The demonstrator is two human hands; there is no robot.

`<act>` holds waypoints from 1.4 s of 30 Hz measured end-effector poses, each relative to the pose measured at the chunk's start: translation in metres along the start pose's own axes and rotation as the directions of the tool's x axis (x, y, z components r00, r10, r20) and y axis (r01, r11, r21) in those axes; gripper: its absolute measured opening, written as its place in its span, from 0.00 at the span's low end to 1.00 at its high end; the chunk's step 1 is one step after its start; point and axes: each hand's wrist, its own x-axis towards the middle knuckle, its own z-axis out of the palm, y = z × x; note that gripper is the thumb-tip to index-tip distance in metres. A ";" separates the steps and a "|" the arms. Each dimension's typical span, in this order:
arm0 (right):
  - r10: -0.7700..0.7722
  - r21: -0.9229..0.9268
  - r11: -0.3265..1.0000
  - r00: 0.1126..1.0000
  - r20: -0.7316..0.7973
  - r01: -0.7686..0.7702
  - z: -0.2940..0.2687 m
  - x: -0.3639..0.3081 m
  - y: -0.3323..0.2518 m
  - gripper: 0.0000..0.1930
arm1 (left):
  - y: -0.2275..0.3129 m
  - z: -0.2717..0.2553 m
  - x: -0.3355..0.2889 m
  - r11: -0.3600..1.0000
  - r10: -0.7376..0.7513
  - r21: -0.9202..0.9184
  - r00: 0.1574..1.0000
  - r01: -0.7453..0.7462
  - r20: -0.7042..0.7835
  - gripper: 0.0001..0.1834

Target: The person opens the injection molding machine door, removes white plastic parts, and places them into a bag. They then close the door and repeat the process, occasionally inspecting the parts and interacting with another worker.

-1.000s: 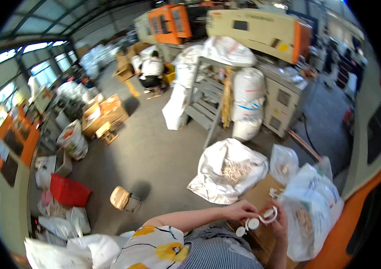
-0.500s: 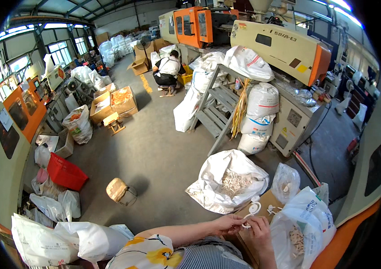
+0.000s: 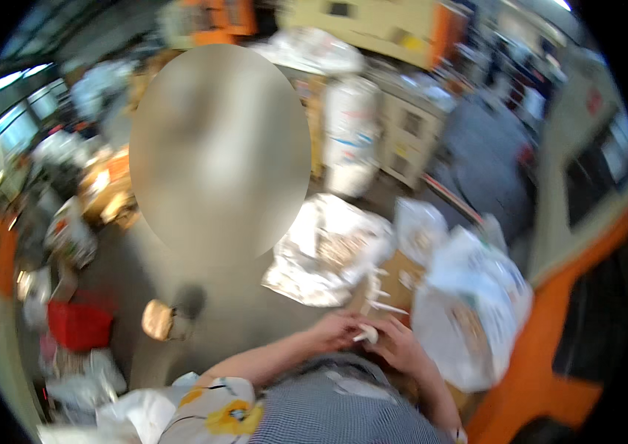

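In front of my apron my hands meet around a small white plastic part (image 3: 366, 334). My left hand (image 3: 335, 331) is closed, its fingertips at the left side of the part. From the other side my right hand (image 3: 398, 343) pinches it, fingers bent. Just beyond the fingers, several white plastic prongs (image 3: 379, 294) show over a brown cardboard surface (image 3: 399, 277); blur hides whether they join the held part. A white sack (image 3: 306, 277) with many small pale pieces (image 3: 340, 250) stands farther ahead.
To my right, a white plastic bag (image 3: 440, 329) holds small pale parts, with a clear bag (image 3: 419, 228) behind it. An orange machine panel (image 3: 528, 392) borders the right side. A round stool (image 3: 157, 320) and a red crate (image 3: 79, 324) stand left. A blurred oval covers the middle distance.
My view has turned and is blurred by motion. The held part has shifted from a raised, disc-shaped outline to lower between my fingers. A blurred oval now hides where a crouching person was.
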 end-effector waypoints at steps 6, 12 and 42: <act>-0.152 -0.181 0.979 0.931 -0.332 0.095 0.017 -0.026 0.006 0.12 | 0.014 0.030 -0.022 0.985 -0.163 0.099 0.959 0.143 0.230 0.10; 0.420 0.339 0.896 0.800 -0.429 -0.288 0.021 -0.050 0.023 0.13 | 0.003 0.053 -0.002 0.967 -0.160 0.216 0.982 0.135 0.103 0.10; 0.663 0.601 0.724 0.581 -0.472 -0.338 0.049 -0.075 0.113 0.12 | -0.044 0.058 0.017 -0.155 0.542 0.768 0.597 -0.621 0.592 0.01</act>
